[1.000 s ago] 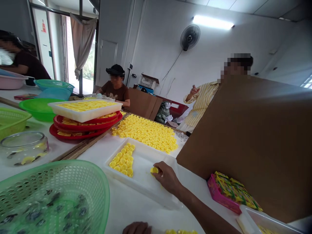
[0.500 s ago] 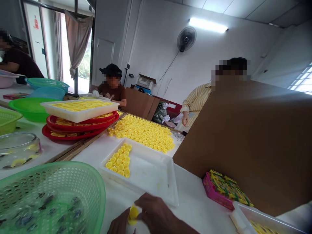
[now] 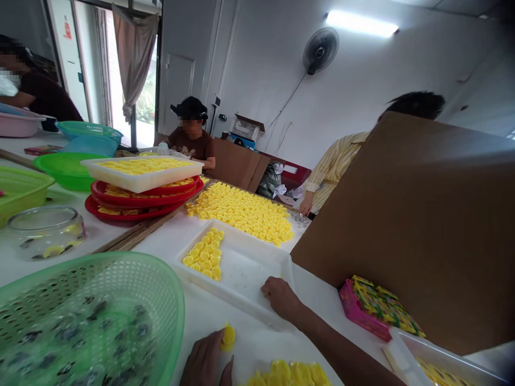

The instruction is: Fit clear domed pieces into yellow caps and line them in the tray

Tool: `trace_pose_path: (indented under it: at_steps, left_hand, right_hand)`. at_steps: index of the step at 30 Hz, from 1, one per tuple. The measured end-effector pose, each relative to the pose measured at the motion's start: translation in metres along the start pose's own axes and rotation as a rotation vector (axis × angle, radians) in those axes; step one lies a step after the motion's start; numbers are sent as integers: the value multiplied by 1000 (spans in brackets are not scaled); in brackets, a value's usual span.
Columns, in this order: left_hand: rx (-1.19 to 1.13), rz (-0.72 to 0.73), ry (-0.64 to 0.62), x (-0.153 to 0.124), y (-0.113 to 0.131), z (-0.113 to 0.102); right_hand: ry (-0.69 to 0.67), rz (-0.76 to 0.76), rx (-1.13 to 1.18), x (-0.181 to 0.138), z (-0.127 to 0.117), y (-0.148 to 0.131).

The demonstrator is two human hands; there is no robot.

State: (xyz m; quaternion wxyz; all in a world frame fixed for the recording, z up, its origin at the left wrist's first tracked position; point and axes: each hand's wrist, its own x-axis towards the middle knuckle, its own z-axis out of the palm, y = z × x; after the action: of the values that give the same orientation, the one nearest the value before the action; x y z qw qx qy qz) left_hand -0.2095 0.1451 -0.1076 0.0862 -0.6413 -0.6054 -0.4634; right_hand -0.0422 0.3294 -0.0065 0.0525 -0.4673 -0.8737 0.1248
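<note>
My right hand (image 3: 281,298) rests on the near rim of a white tray (image 3: 249,273), fingers curled on the edge. Rows of small yellow caps (image 3: 204,253) fill the tray's left part. My left hand (image 3: 206,360) at the bottom edge pinches one yellow cap (image 3: 228,336) between thumb and fingers. A heap of loose yellow caps (image 3: 290,373) lies on the white table just right of that hand.
A green perforated basket (image 3: 84,316) with small dark pieces stands near left. Behind it are a glass bowl (image 3: 45,231), stacked red trays (image 3: 140,201) under a white one, and a spread of yellow caps (image 3: 241,210). A cardboard sheet (image 3: 418,225) rises at right, a pink box (image 3: 376,306) before it. Other people sit around.
My right hand left the cap with my left hand and reached forward onto the tray's near rim. The left hand keeps the cap. The view tipped down, showing the loose caps.
</note>
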Motion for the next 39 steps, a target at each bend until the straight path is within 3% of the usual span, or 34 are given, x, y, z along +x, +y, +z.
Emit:
trace_pose_path:
  at_steps: [5, 11, 14, 17, 20, 22, 26, 31, 35, 39]
  left_hand:
    - [19, -51, -66, 8, 13, -18]
    - [-46, -130, -54, 6, 16, -15]
    - [-60, -187, -41, 5, 18, -13]
    - [-72, -232, -39, 6, 21, -15]
    - [-87, -201, -81, 8, 22, -19]
    - [-106, -195, -101, 9, 21, -20]
    - [-132, -193, -136, 9, 17, -18]
    - [-117, -163, -144, 6, 13, -15]
    - [-154, -188, -92, 4, 13, -9]
    - [-172, -234, -57, 4, 14, -3]
  right_hand:
    - [-3, -31, 4, 1, -1, -9]
    - [74, 28, 77, 9, -8, -17]
    - [130, 20, 137, 1, -19, -35]
    - [127, -129, 231, -17, -24, -65]
    - [13, -416, 332, -37, -17, -94]
    - [-50, -490, 330, -45, -8, -104]
    - [-102, -497, 293, -50, 0, -104]
    - [-135, -488, 300, -51, -8, -98]
    - [-104, -483, 300, -54, -12, -102]
    - [-110, -494, 231, -58, -2, -96]
